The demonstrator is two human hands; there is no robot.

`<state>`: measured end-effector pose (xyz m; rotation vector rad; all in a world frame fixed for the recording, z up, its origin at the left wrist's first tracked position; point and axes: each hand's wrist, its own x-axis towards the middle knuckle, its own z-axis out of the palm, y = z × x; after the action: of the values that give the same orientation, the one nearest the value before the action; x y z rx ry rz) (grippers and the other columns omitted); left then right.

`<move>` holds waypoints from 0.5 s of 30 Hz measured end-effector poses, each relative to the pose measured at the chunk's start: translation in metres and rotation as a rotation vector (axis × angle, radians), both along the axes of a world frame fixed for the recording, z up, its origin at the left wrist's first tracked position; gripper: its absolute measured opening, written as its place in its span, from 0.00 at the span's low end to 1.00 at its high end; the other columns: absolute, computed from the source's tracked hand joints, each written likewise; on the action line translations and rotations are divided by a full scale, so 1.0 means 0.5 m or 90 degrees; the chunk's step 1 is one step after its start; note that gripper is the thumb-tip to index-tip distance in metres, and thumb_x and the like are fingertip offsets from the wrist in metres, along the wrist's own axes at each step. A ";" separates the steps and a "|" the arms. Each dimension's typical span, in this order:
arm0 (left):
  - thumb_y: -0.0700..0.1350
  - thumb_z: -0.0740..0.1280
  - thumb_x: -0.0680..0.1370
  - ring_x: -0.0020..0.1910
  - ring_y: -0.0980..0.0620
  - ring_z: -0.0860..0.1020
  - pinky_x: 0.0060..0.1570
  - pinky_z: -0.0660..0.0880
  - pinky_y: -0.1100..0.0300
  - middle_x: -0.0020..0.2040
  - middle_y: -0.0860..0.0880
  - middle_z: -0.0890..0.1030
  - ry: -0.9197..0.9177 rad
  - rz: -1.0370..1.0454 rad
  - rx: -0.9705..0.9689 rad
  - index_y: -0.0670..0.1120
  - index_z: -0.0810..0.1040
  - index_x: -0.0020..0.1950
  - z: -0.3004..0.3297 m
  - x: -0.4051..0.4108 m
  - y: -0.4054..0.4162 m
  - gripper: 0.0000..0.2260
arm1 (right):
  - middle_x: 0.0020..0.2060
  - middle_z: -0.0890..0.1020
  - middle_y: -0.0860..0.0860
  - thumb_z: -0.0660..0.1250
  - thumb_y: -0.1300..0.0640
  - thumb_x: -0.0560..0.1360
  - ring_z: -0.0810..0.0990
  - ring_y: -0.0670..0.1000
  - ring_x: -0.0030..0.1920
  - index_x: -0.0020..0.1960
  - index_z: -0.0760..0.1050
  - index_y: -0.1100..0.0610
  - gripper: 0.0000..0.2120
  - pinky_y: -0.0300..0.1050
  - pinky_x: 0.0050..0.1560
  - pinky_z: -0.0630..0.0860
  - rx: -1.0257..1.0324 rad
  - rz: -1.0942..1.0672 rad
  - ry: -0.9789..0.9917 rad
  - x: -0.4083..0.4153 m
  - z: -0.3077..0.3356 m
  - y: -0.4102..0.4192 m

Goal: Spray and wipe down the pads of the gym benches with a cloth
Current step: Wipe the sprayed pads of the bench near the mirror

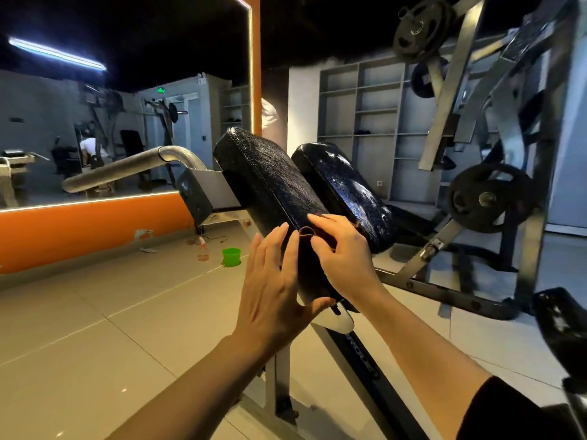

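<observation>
Tiled floor (95, 328), orange-framed wall mirror (127, 122), grey shelving (365, 115), dark ceiling (158, 27).

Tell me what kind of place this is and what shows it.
A gym, most likely its weights area. Black padded bench pads sit on a steel frame, round weight plates hang on a rack at the right, and a large wall mirror reflects more exercise machines.

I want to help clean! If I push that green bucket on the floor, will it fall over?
The green bucket looks like small, thin plastic, so probably light. On the smooth floor tiles it would likely slide; its squat shape suggests it won't tip easily. Its contents aren't visible.
</observation>
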<state>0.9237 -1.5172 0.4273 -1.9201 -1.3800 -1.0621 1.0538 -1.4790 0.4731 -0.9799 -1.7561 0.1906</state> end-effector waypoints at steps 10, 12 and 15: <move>0.59 0.79 0.64 0.71 0.40 0.67 0.75 0.54 0.45 0.70 0.38 0.70 0.011 -0.009 0.013 0.37 0.68 0.72 0.001 0.012 -0.018 0.45 | 0.48 0.79 0.55 0.68 0.64 0.74 0.79 0.59 0.52 0.60 0.73 0.58 0.15 0.55 0.54 0.78 -0.267 -0.255 0.189 0.145 -0.053 0.051; 0.57 0.79 0.63 0.70 0.39 0.68 0.75 0.54 0.45 0.69 0.37 0.71 0.013 -0.010 0.019 0.36 0.69 0.71 0.015 0.019 -0.018 0.44 | 0.43 0.74 0.51 0.71 0.60 0.74 0.77 0.56 0.49 0.54 0.68 0.56 0.14 0.51 0.48 0.76 -0.218 -0.276 0.249 0.138 -0.009 0.047; 0.56 0.79 0.63 0.69 0.39 0.69 0.75 0.53 0.46 0.68 0.37 0.72 0.018 -0.012 0.020 0.35 0.70 0.70 0.030 0.033 -0.020 0.42 | 0.50 0.73 0.53 0.72 0.48 0.72 0.75 0.56 0.51 0.50 0.68 0.54 0.16 0.49 0.51 0.74 -0.215 -0.163 0.243 0.102 0.040 0.042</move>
<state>0.9403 -1.5273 0.4421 -1.9216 -1.3246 -1.0563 1.1046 -1.4578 0.4932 -1.3042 -1.2589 0.4876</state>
